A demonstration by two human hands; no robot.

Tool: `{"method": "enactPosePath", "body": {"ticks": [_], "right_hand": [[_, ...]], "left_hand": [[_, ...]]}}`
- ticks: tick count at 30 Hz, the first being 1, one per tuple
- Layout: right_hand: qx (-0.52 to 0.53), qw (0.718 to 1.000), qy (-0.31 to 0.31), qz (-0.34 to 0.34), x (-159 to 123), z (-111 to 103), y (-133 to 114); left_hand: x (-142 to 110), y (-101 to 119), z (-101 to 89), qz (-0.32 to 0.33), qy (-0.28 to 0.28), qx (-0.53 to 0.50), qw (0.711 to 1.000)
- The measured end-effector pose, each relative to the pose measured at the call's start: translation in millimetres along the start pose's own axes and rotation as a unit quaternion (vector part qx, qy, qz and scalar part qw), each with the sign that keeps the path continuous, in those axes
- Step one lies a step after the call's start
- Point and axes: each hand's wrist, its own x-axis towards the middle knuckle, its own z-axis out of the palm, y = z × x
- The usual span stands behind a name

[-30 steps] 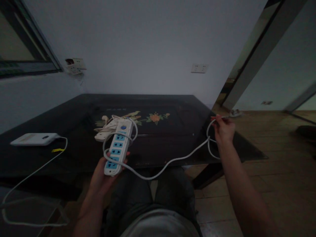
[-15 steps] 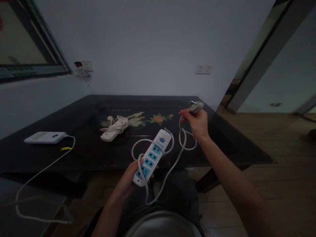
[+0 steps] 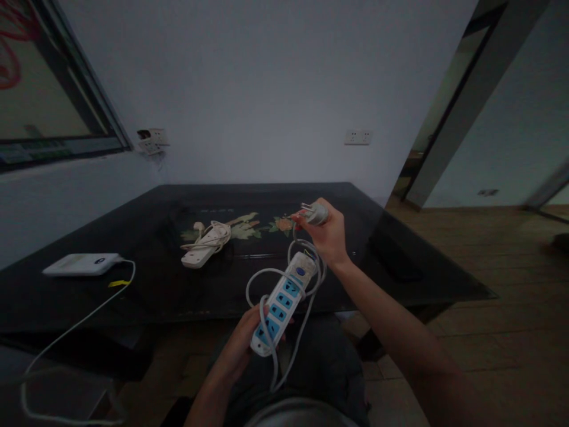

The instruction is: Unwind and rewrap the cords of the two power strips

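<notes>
My left hand [image 3: 249, 333] is closed around the lower end of a white power strip [image 3: 283, 302] with blue sockets and a blue button. The strip is tilted in front of the table's near edge, its upper end over the tabletop. Its grey-white cord [image 3: 295, 351] crosses the strip in loose loops and hangs below it. Beyond the upper end, my right hand [image 3: 328, 232] grips the cord's plug [image 3: 316, 213], metal prongs pointing to the left. A second white power strip [image 3: 205, 245], wrapped in its own cord, lies on the table to the left.
The dark glossy table [image 3: 146, 219] with a flower pattern stands against the wall. A white power bank [image 3: 84, 265] with a cable lies at its left, near a yellow strip [image 3: 118, 283]. Wall sockets [image 3: 358, 137] are behind, with others [image 3: 153, 141] by the window.
My right hand has moved left and nearer with the plug, bringing it closer to the power strip. The cord's loops have drawn together. My left hand still holds the strip.
</notes>
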Motion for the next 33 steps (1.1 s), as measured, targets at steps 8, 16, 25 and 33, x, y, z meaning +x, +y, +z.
{"method": "enactPosePath", "body": {"ticks": [8,16,25,33], "right_hand": [[0.010,0.991,0.000,-0.133,-33,0,-38],[0.086,0.996,0.003,0.034,-90,2,-41],[0.128,0.962,0.162,0.181,-138,-29,-10],[0.142,0.908,0.344,0.192,-133,-94,12]], "left_hand": [[6,-5,-1.8,0.032,0.066,-0.058,0.996],[16,10,10.7,0.043,0.097,-0.139,0.985],[20,29,4.3,0.087,0.079,-0.266,0.957],[12,40,-14.7,0.103,0.068,-0.307,0.944]]}}
